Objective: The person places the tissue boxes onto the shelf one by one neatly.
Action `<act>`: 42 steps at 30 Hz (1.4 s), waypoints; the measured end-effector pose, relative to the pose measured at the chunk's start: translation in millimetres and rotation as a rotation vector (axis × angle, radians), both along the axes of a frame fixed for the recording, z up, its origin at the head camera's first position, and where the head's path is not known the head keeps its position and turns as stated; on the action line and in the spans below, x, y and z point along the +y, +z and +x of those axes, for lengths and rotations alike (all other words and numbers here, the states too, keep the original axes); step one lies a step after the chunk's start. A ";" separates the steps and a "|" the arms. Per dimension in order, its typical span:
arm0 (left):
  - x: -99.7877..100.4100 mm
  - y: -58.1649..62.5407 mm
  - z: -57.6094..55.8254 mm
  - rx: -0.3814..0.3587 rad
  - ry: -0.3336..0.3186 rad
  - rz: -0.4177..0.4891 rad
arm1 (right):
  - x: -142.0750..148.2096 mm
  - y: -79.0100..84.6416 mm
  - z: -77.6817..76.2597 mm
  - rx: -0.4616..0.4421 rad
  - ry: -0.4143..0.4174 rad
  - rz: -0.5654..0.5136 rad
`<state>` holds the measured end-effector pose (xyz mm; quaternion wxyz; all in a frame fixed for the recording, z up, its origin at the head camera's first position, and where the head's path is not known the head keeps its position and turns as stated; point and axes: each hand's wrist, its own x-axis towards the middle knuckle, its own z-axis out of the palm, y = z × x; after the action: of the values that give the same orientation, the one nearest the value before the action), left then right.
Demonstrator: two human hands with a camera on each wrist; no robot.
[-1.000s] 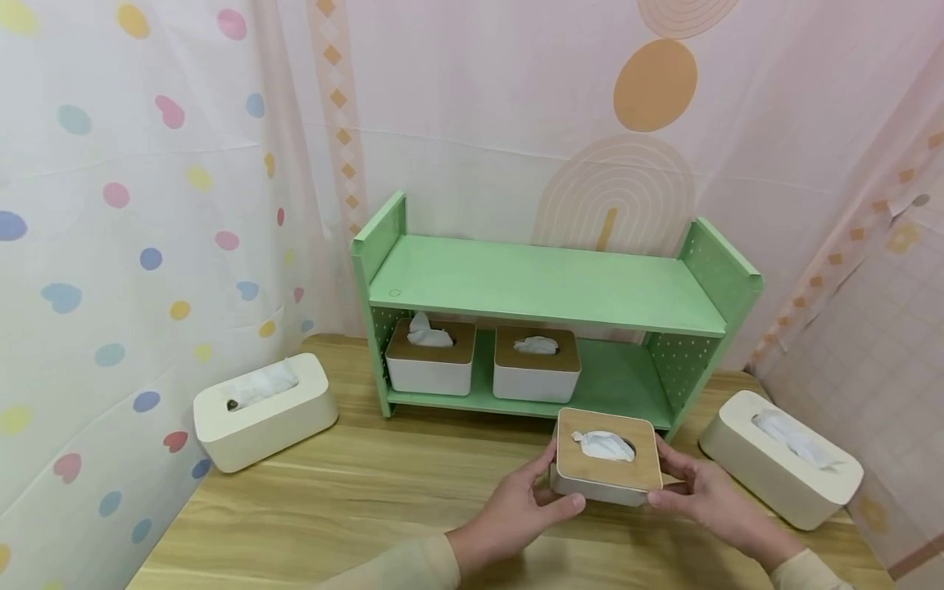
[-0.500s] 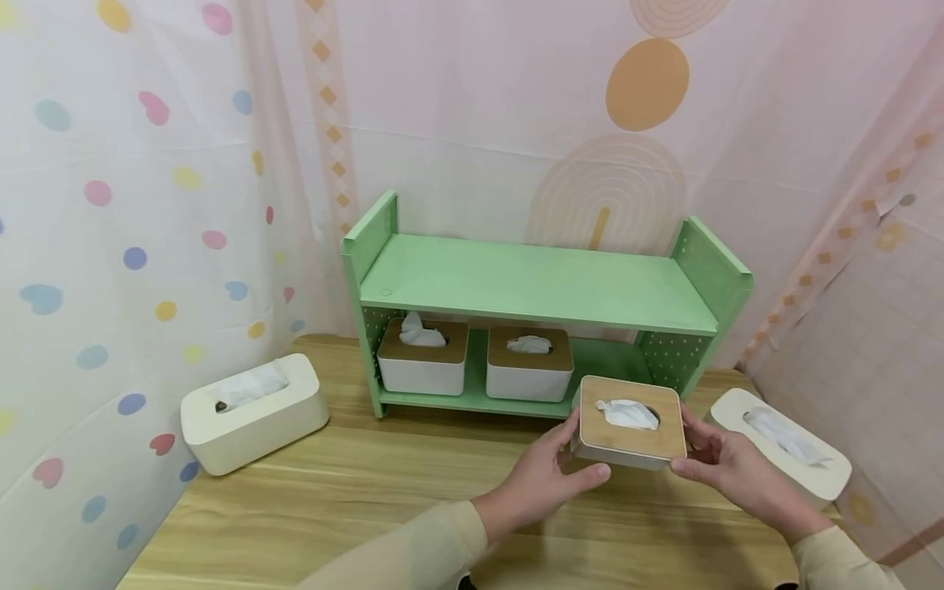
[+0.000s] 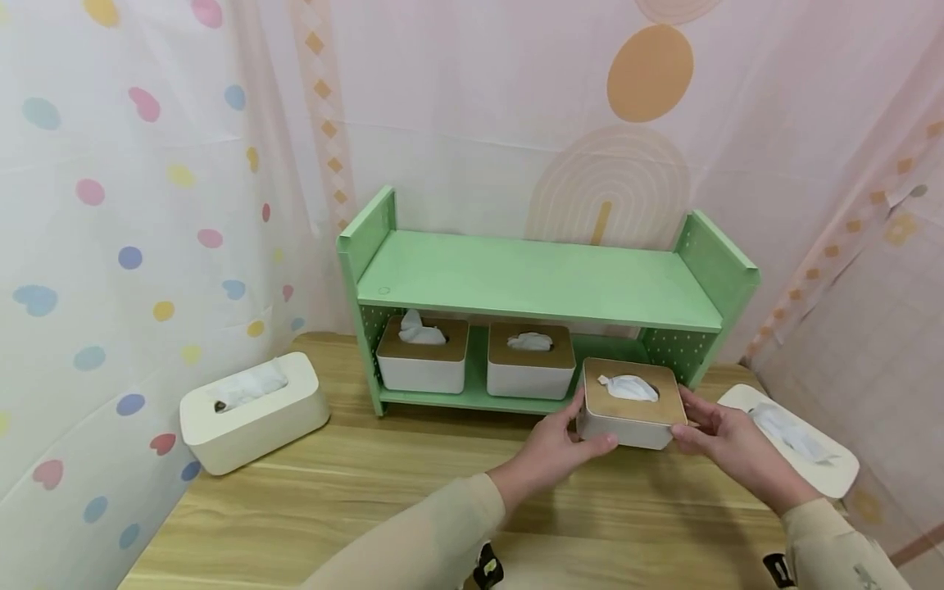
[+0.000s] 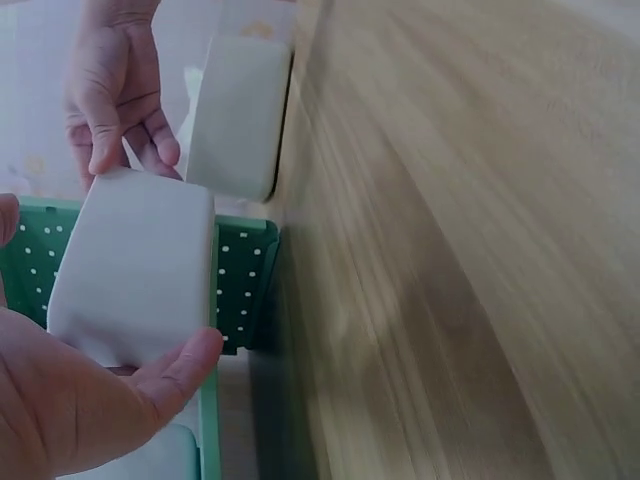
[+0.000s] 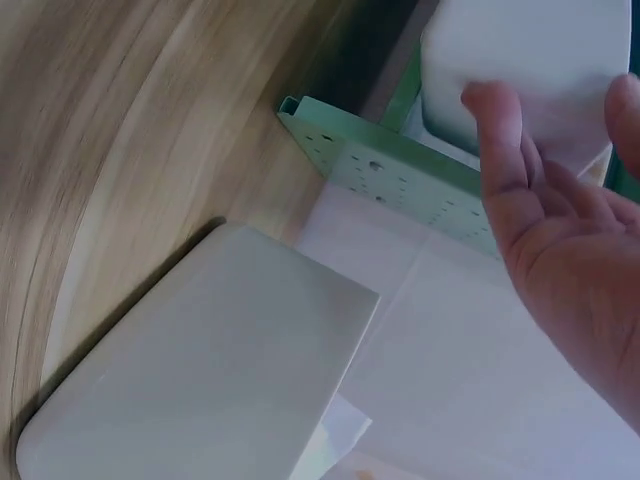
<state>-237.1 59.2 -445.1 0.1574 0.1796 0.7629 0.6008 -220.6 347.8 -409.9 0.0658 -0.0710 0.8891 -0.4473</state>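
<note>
We list one green two-tier shelf point(image 3: 538, 279), standing on a wood-grain table point(image 3: 332, 492). At the shelf's front, toward its right end, we record one wood-topped tissue box point(image 3: 636, 412), white-walled, a tissue showing in its slot; whether its base touches the shelf, we cannot tell. We find the left hand point(image 3: 546, 455) grasping the box's left side, thumb along the front wall, and the right hand point(image 3: 737, 451) grasping its right side, thumb at the front corner. On the shelf's lower tier: two matching boxes, one at the left end point(image 3: 424, 369), one near the middle point(image 3: 529, 373). Left of the shelf: one cream oblong tissue dispenser point(image 3: 254, 426). Right of the shelf: a second cream dispenser point(image 3: 804, 459). Behind the shelf: one pink patterned curtain point(image 3: 472, 147).
</note>
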 end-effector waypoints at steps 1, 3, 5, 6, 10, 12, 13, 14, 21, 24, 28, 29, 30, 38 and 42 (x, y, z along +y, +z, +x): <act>0.7 -0.4 -0.9 0.006 0.002 0.005 | -1.0 0.0 -0.7 0.010 -0.022 0.019; 1.1 -2.1 -1.3 0.026 0.009 0.000 | -5.0 0.3 -1.0 0.038 -0.073 0.049; 0.7 -4.6 -0.1 0.081 0.013 -0.022 | -10.4 0.2 -0.9 0.097 -0.135 0.098; 0.4 -5.7 1.0 0.122 0.013 -0.046 | -13.1 -0.1 -0.5 0.135 -0.166 0.126; -1.0 -9.4 7.3 0.334 0.010 -0.203 | -21.8 -2.3 3.7 0.281 -0.269 0.215; -2.1 -10.1 10.8 0.439 0.003 -0.294 | -23.8 -3.9 5.7 0.334 -0.297 0.235; -2.6 -10.6 12.5 0.489 0.001 -0.333 | -24.7 -4.9 6.6 0.358 -0.309 0.239; -3.2 -11.1 14.0 0.542 -0.001 -0.376 | -25.5 -5.9 7.4 0.383 -0.322 0.243; -4.8 -14.9 18.1 0.857 0.029 -0.667 | -31.2 -14.5 7.9 0.627 -0.384 0.246; -4.2 -16.2 17.8 0.904 0.046 -0.751 | -32.0 -18.9 7.4 0.725 -0.391 0.233; -3.8 -17.4 17.4 0.945 0.062 -0.819 | -29.0 -24.1 7.5 0.837 -0.368 0.263; -3.7 -17.5 17.5 0.955 0.065 -0.830 | -27.4 -25.3 7.9 0.864 -0.356 0.288; -3.7 -17.4 17.5 0.964 0.067 -0.838 | -25.5 -26.4 8.7 0.889 -0.342 0.314; -2.3 -15.3 16.1 0.979 0.065 -0.877 | -11.4 -34.2 19.2 0.845 -0.212 0.511; -0.9 -12.9 14.0 0.956 0.055 -0.896 | -11.2 -32.5 24.4 0.692 -0.135 0.583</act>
<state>-223.1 58.3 -458.0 -0.1547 0.3242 0.9296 0.0824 -196.1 336.5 -442.3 -0.2471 -0.1366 0.9502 -0.1320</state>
